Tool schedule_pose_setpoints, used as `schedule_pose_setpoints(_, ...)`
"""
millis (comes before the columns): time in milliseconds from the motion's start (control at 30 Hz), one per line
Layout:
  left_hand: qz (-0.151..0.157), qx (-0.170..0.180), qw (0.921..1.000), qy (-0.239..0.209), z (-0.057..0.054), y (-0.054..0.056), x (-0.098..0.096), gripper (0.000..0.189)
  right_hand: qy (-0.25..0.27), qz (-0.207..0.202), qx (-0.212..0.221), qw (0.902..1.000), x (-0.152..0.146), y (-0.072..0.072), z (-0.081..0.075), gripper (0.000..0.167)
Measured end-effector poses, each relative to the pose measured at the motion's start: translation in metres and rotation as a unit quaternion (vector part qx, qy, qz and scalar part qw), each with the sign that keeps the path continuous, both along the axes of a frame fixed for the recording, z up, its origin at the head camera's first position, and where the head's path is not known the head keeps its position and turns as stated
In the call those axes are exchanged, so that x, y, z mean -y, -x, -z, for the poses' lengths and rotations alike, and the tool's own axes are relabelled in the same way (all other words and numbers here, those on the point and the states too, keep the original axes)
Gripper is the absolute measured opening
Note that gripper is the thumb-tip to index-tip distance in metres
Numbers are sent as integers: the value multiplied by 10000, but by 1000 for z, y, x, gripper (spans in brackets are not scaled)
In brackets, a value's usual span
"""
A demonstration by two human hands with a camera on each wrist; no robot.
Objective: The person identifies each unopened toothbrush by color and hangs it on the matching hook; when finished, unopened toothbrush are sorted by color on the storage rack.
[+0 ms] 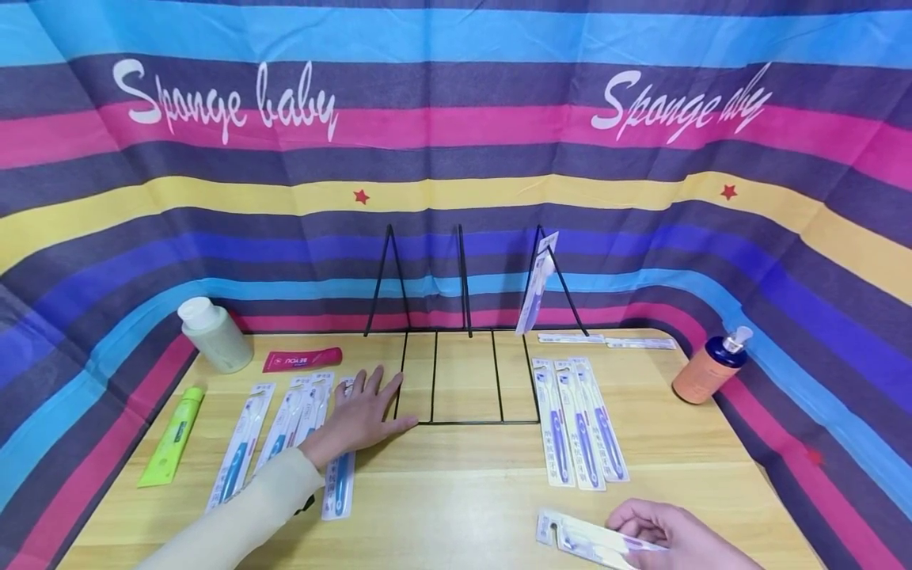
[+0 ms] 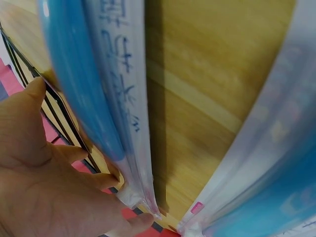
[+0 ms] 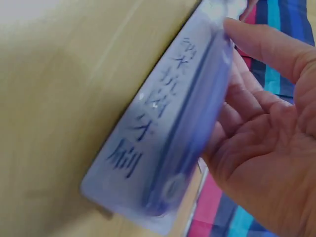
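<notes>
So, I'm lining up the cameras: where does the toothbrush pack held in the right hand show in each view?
Head: the toothbrush pack is at the lower right, near the bottom edge, in the right hand.
Left wrist: not in it.
Right wrist: it slants from the top edge, right of centre, down toward the lower left.
Shared landmark: the wooden tabletop, in all three.

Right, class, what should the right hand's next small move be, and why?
Probably lift the purple toothbrush pack toward the right end of the black wire rack: the right hand holds it, a similar pack is up at that end, and the left hand is at the rack's left edge, perhaps steadying it.
</notes>
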State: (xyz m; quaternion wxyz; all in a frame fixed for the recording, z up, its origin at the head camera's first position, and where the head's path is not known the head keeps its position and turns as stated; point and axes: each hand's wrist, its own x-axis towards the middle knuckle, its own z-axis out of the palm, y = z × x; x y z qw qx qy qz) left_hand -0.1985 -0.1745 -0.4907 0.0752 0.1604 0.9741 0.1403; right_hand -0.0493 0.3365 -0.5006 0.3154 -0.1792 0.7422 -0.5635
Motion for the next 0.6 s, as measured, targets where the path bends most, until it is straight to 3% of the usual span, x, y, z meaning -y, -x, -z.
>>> schedule_pose_setpoints(167, -38, 56, 9999, 104, -1, 0, -1, 95, 251, 306, 105, 9992, 6, 8, -9, 28)
schedule_pose_setpoints(333, -47, 63, 9998, 192, 0, 0, -1, 95, 219, 1142, -210, 9930, 17, 15, -19, 31)
schedule_pose_setpoints(467, -32, 52, 9998, 197, 0, 0, -1, 95, 343, 1773, -493, 9823, 29, 17, -27, 29)
schedule_pose_setpoints(600, -30, 43, 9998, 178, 0, -1, -1, 95, 400, 2494, -652, 9654, 44, 19, -37, 25)
